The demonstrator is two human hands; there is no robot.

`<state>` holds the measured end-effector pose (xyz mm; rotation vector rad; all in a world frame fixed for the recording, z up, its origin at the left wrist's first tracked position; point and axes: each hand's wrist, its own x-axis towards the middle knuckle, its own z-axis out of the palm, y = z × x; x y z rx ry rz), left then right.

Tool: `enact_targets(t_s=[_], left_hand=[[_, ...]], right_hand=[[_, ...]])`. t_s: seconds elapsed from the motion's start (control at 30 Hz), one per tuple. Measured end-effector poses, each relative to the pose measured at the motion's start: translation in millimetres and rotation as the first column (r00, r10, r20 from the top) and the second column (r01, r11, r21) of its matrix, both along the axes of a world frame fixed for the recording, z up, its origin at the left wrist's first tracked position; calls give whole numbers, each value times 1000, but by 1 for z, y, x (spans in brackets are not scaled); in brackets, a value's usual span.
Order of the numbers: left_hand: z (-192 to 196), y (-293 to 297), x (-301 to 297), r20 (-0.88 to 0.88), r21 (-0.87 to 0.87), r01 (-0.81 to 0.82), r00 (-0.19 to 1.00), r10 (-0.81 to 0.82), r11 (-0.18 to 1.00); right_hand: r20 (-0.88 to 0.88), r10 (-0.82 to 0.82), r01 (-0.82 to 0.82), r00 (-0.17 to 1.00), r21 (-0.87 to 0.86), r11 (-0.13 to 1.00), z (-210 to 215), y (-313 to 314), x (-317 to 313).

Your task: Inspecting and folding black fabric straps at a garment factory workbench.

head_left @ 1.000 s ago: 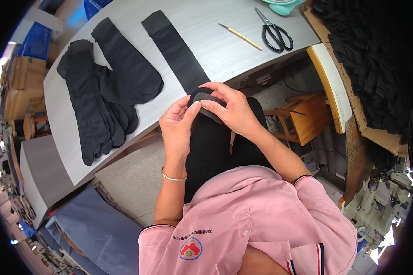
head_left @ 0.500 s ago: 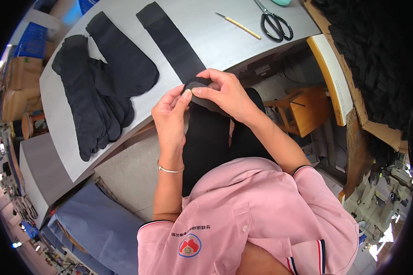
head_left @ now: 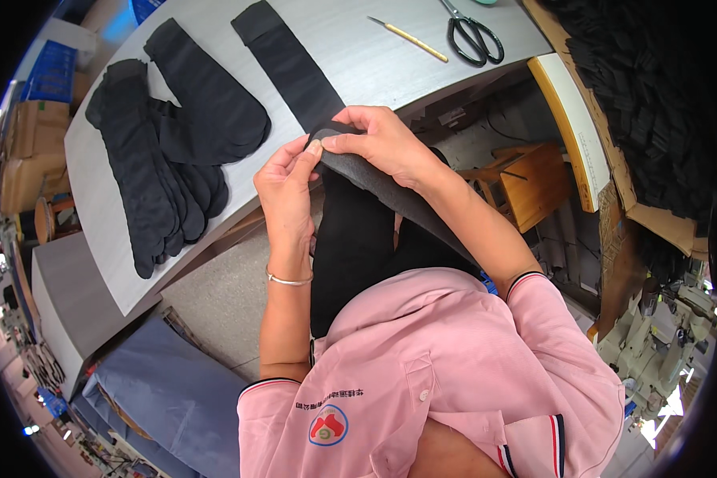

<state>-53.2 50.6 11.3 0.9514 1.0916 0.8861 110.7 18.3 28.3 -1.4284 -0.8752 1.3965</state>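
Black sock (head_left: 374, 179) held at the near edge of the grey worktop (head_left: 358, 56), its length hanging down over the lap. Left hand (head_left: 285, 187) and right hand (head_left: 374, 139) both pinch its top end, fingertips nearly meeting. Left of it on the worktop: pile of black socks (head_left: 167, 159). Beyond it: single flat sock (head_left: 287, 60), scissors (head_left: 472, 32), yellow-handled tool (head_left: 410, 36).

Beside the table (head_left: 390, 64), the scissors' (head_left: 472, 33) blade tips are cut off by the top edge, the lower end of the black strip (head_left: 390, 191) is hidden behind the right forearm, and the right hand's (head_left: 382, 143) fingertips are covered by its folded end.
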Motion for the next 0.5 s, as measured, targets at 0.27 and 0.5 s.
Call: enact_targets(t_s=[0.27,0.5], left_hand=[[-6,1,3,-42,20,-7,999,8,1000],[-9,-5,10,17,10,-18,1000,18,1000]], right_hand=[[-69,-65,65,995,-8,998,-12,0,-3],[-54,-28,28,998,-1,1000,-17,-6,-1]])
